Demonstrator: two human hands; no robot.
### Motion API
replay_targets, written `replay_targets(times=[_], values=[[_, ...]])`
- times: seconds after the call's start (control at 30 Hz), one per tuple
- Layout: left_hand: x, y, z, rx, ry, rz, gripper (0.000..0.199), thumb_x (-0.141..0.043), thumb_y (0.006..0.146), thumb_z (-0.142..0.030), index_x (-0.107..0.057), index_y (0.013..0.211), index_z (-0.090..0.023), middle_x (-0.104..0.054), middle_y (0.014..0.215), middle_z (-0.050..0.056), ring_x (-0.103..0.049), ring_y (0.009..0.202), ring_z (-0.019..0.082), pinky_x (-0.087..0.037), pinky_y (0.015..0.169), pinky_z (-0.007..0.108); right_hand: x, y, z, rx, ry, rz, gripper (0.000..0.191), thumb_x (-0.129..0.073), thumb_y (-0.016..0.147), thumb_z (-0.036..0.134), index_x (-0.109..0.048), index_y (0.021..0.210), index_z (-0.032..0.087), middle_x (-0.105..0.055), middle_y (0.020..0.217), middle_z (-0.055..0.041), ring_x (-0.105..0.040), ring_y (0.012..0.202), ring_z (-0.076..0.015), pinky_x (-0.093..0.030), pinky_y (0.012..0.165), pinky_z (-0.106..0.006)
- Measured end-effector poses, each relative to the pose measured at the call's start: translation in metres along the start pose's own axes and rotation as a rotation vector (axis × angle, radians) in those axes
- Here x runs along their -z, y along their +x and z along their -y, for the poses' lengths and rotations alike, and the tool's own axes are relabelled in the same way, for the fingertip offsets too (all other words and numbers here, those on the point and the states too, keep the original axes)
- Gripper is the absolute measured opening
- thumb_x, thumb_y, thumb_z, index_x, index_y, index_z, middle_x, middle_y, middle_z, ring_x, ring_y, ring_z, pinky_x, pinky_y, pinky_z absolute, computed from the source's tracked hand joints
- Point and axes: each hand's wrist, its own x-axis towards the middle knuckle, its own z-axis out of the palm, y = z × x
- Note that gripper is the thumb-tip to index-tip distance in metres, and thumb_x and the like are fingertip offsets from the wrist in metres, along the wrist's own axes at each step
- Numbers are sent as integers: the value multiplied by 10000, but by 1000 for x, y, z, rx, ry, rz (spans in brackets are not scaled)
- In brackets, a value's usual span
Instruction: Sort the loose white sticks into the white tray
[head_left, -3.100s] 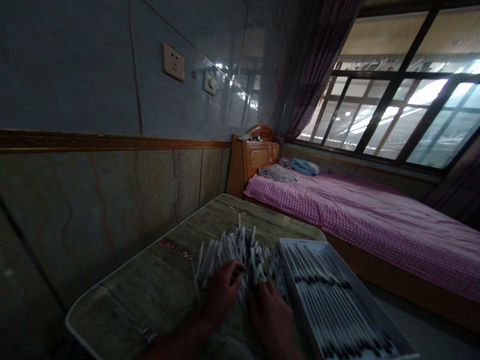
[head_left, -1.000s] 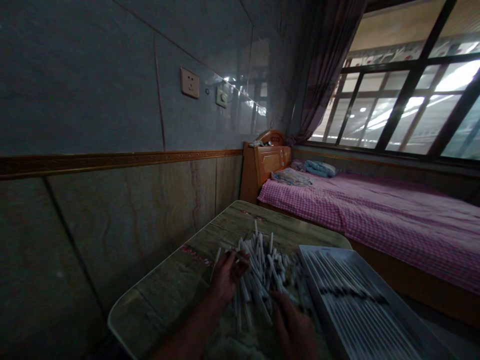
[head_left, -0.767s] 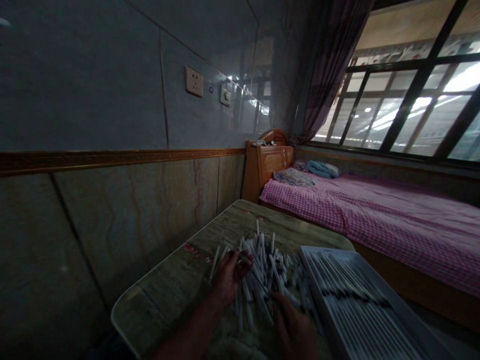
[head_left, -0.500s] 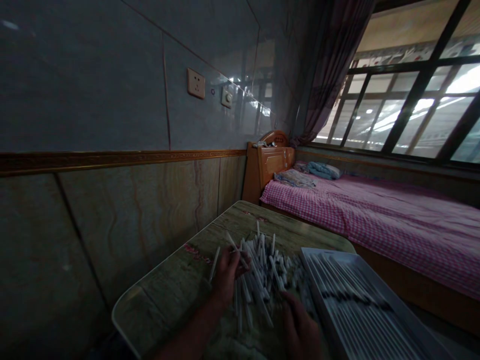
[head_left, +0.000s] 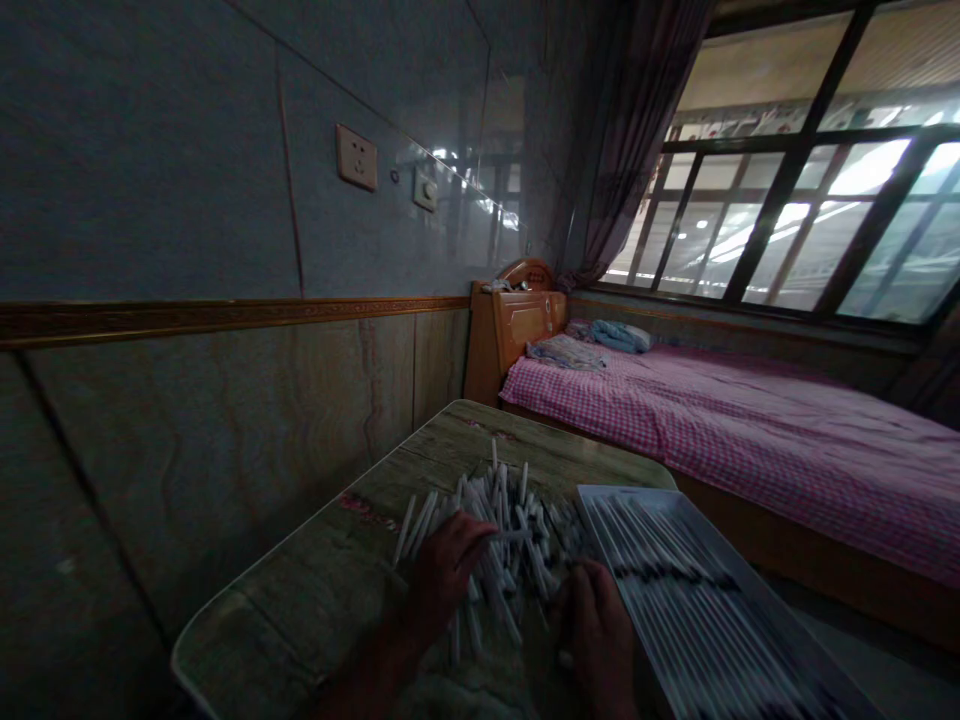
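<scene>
Well, at the left the tiled wall (head_left: 225,410) runs along the table (head_left: 300,610), whose pale edge curves round at the near left corner; that side offers the most room for swinging an arm or setting something down. Next come a few loose white tubes (head_left: 420,525), lying slanted just beside the pile. The left hand (head_left: 446,568) pinches a slim white stick (head_left: 511,535) by its left end, the free end pointing right over the pile (head_left: 491,580). The sticks look light, stiff and smooth, probably plastic, so they would likely roll or slip; mid-length seems the best hold, with a light pinch. The pile's crossed pieces could drag neighbours along. Right of it, the right hand (head_left: 598,625) has its fingers curled in, a pale tip (head_left: 565,659) showing beneath; I cannot tell whether it grips that. Just beyond stands the tray (head_left: 750,590), its rows of dark-tipped sticks (head_left: 682,625) leaving little finger room along the raised walls.
</scene>
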Motion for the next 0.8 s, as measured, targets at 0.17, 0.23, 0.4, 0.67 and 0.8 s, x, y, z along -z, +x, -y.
replay_targets(times=[0.17,0.23,0.4,0.67,0.8], values=[[-6,-2,-2,-172,49,51,197,-544,911,-309,-711,997,-249,-649,859,31,-630,804,153,-496,698,242,-4,-1,1,32,-103,8,312,-472,837,482,-618,888,211,-676,672,-10,-635,585,-171,-484,531,-245],[-8,-3,-3,-220,48,65,198,-548,909,-306,-717,988,-239,-646,835,34,-629,779,149,-494,674,232,-5,-1,-4,85,-171,14,326,-487,818,470,-651,928,211,-723,807,-45,-678,705,-194,-514,608,-261],[-7,-5,-3,-181,-89,93,139,-603,876,-280,-722,926,-227,-671,806,31,-645,771,151,-497,703,239,-6,-1,-13,103,-240,84,354,-479,822,474,-683,931,206,-744,851,-65,-705,747,-216,-539,638,-276],[-12,0,-20,447,-658,-178,423,-792,657,-236,-647,1054,-230,-691,861,11,-661,731,163,-528,633,252,-7,-2,-9,-36,-129,69,439,-471,805,582,-648,933,200,-746,771,-70,-713,680,-224,-560,594,-286],[-28,-1,-27,594,-956,-90,366,-783,666,-384,-680,931,-154,-705,803,52,-659,681,172,-543,629,282,-11,-6,-6,-65,-70,79,440,-463,816,592,-636,962,215,-755,823,-70,-725,735,-227,-575,630,-290]])
